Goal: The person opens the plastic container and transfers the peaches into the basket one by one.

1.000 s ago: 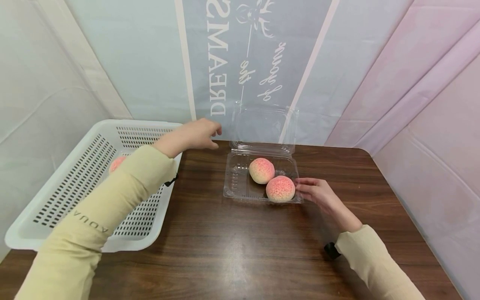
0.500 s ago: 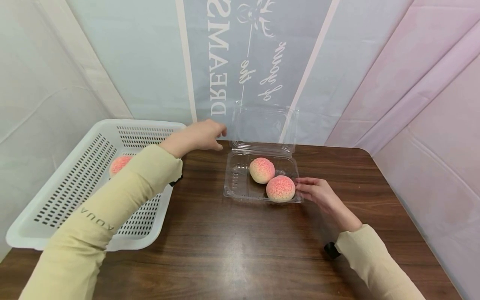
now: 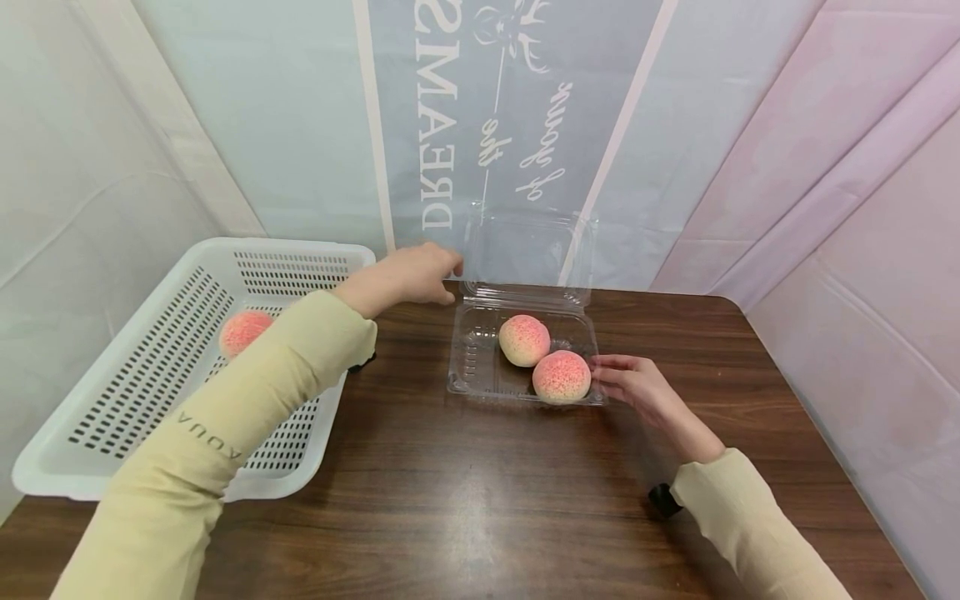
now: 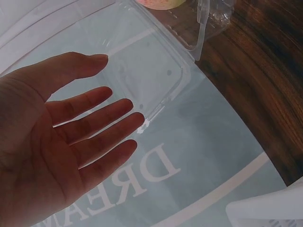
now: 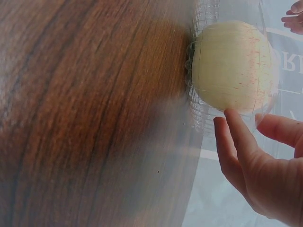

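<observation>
A clear plastic clamshell box (image 3: 474, 367) stands with its lid (image 3: 528, 250) raised against the backdrop. Inside it sit two round, pink-speckled peaches: one farther back (image 3: 524, 340), one at the front right (image 3: 562, 377). My right hand (image 3: 637, 390) holds the box's right side near the front corner, thumb at the rim and fingertips against the outer wall in the right wrist view. My left hand (image 3: 412, 277) hovers just left of the lid. Its fingers (image 4: 104, 120) are extended and spread with nothing between them, and the left wrist view shows the lid behind.
A white perforated basket (image 3: 296, 483) stands at the left, partly under my left forearm. Another pink peach (image 3: 245, 332) lies in it. The dark wooden table (image 3: 480, 492) meets a printed cloth backdrop (image 3: 420, 100) directly behind the box.
My left hand and forearm have drifted right toward the raised lid, uncovering more of the peach in the basket. The right hand, box and its two peaches have stayed in place.
</observation>
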`<action>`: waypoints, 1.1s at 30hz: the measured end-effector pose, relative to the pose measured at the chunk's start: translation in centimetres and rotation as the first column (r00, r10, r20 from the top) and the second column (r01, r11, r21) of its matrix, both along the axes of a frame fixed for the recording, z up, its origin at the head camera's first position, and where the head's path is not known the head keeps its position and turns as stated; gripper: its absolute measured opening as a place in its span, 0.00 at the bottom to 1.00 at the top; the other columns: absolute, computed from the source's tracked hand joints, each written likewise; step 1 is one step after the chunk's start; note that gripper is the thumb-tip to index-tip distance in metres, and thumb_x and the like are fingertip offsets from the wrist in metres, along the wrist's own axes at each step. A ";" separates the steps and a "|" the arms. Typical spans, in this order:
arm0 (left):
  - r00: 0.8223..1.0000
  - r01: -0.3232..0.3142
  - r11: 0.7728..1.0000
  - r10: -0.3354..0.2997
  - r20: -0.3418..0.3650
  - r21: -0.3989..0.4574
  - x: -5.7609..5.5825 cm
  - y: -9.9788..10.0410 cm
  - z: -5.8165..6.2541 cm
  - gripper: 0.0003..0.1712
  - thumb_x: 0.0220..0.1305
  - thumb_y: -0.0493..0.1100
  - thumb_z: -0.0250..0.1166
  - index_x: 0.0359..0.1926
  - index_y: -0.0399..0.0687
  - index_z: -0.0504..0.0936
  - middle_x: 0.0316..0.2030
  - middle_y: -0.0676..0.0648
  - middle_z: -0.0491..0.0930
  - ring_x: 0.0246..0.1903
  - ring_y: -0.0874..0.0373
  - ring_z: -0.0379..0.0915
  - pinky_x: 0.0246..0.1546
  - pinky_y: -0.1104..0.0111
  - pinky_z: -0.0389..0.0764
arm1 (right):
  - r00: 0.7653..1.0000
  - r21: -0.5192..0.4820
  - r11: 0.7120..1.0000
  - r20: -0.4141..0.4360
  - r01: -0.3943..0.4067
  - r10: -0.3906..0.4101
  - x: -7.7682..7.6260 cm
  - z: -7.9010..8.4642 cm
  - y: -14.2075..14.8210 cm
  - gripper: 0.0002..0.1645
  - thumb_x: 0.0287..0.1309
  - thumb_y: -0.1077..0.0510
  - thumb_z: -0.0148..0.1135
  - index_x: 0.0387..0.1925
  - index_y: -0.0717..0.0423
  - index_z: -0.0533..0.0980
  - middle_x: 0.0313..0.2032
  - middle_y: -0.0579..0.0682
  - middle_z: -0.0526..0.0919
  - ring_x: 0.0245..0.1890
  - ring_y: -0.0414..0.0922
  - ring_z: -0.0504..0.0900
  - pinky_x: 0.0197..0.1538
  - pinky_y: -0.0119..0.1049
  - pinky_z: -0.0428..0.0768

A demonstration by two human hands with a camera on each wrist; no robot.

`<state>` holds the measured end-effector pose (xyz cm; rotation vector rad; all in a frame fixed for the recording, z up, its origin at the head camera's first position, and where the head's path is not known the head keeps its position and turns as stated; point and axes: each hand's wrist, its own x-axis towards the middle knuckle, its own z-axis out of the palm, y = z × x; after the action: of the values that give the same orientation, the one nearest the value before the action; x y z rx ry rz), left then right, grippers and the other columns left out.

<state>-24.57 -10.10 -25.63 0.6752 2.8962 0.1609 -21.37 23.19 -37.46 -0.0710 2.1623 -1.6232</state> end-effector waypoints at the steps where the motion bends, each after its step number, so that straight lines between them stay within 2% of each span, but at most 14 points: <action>1: 1.000 0.004 1.000 -0.004 -0.001 -0.001 0.0 0.1 0.0 0.23 0.52 0.45 0.64 0.49 0.41 0.74 0.43 0.41 0.76 0.45 0.47 0.72 0.43 0.53 0.73 | 1.000 0.002 1.000 -0.002 -0.001 0.001 0.0 0.0 0.0 0.30 0.63 0.62 0.49 0.61 0.76 0.56 0.61 0.72 0.58 0.40 0.29 0.76 0.46 0.28 0.75; 14: 1.000 0.023 1.000 -0.023 0.004 -0.007 -0.2 0.9 -0.3 0.23 0.52 0.43 0.63 0.49 0.41 0.74 0.43 0.42 0.77 0.43 0.48 0.73 0.43 0.53 0.73 | 1.000 0.003 1.000 -0.005 0.003 -0.003 0.1 0.0 0.0 0.30 0.63 0.62 0.50 0.61 0.76 0.56 0.61 0.72 0.59 0.40 0.30 0.77 0.47 0.28 0.75; 21: 0.999 0.036 0.999 -0.036 -0.001 -0.004 -0.3 1.3 -0.6 0.21 0.53 0.44 0.64 0.48 0.41 0.74 0.43 0.43 0.77 0.42 0.48 0.74 0.43 0.55 0.74 | 1.000 -0.032 0.999 0.022 0.011 -0.011 -0.1 0.0 -0.1 0.31 0.62 0.64 0.50 0.61 0.77 0.54 0.62 0.72 0.55 0.39 0.28 0.76 0.47 0.27 0.75; 26: 0.999 0.046 0.999 -0.046 -0.003 -0.007 -0.3 1.6 -0.5 0.21 0.53 0.43 0.63 0.48 0.42 0.74 0.45 0.43 0.77 0.44 0.49 0.73 0.44 0.55 0.74 | 1.000 -0.027 1.000 0.023 0.007 -0.007 -0.1 -0.1 -0.1 0.31 0.62 0.64 0.49 0.61 0.77 0.54 0.62 0.72 0.55 0.39 0.28 0.76 0.46 0.27 0.75; 33: 0.998 0.061 0.998 -0.061 -0.013 -0.017 -0.2 2.2 -0.6 0.20 0.52 0.42 0.64 0.47 0.42 0.74 0.43 0.43 0.77 0.42 0.50 0.73 0.42 0.57 0.74 | 1.000 -0.019 1.000 0.018 0.009 -0.009 0.0 0.0 -0.1 0.30 0.62 0.65 0.48 0.62 0.77 0.54 0.62 0.72 0.56 0.39 0.29 0.76 0.46 0.27 0.75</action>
<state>-24.79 -7.91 -26.27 0.7641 2.8821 0.1247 -21.39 23.09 -37.43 -0.0521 2.1369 -1.6437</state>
